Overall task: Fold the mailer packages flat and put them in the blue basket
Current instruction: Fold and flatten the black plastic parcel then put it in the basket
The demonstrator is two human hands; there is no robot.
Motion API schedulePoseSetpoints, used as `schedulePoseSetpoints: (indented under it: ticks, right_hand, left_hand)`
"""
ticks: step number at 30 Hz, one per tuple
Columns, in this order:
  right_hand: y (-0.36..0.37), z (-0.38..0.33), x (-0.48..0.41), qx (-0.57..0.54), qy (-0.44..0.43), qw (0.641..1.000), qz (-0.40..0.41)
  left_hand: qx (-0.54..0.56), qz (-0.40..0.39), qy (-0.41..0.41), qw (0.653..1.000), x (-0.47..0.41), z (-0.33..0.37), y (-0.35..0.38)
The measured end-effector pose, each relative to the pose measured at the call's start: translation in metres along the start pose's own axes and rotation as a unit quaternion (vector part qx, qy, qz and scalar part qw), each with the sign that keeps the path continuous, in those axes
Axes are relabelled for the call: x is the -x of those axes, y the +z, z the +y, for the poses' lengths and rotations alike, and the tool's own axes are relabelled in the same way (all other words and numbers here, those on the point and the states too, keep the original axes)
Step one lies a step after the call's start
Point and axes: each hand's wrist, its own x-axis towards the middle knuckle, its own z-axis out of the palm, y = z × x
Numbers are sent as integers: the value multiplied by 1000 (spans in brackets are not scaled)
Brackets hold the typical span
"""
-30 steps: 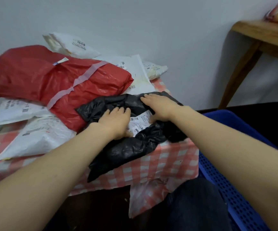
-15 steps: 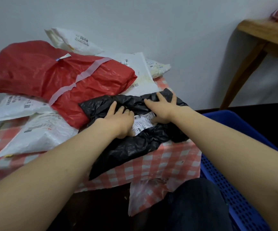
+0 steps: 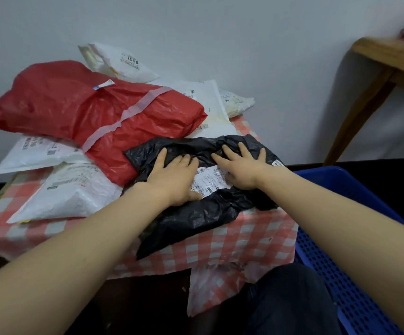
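Black mailer on checked cloth, flat under both hands' spread fingers, blue basket right

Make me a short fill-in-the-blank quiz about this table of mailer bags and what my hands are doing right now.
1. Both hands, left hand and right hand, press flat on the crumpled ____ plastic mailer.
2. The big taped plastic package behind it is ____.
3. The perforated plastic basket on the person's right is ____.
4. The tablecloth is red-and-white ____.

Missing words: black; red; blue; checked
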Motion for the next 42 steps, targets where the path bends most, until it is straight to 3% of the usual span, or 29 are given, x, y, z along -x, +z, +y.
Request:
schedulePoseSetpoints:
  ticks: [3, 5, 10, 28, 31, 33, 36, 38, 40, 42]
  right_hand:
    - [-2, -2, 10, -12, -19, 994, 110]
    - [-1, -10, 16, -38, -29, 984, 171]
    - [28, -25, 9, -45, 28, 990, 130]
    - [47, -20, -3, -50, 33, 993, 100]
    - [43, -20, -3, -69, 27, 995, 61]
    - [32, -15, 4, -153, 3, 987, 50]
    - [12, 0, 29, -209, -49, 966, 147]
    - [6, 13, 45, -120, -37, 980, 152]
    - [11, 24, 59, -48, 21, 996, 75]
    - [23, 36, 64, -52, 63, 996, 38]
  left_hand:
    - [31, 154, -20, 987, 16, -1, -2]
    - [70, 187, -60, 978, 23, 1, -1]
    - [63, 32, -99, 993, 19, -1, 31]
    - [45, -14, -93, 995, 10, -6, 45]
    - [51, -34, -94, 994, 12, -7, 39]
    - [24, 16, -84, 996, 21, -2, 31]
    - [-21, 164, -20, 986, 42, 20, 26]
    - [10, 96, 17, 995, 54, 28, 26]
    - [-17, -11, 23, 1000, 59, 32, 32]
    - [-15, -25, 13, 1000, 56, 30, 35]
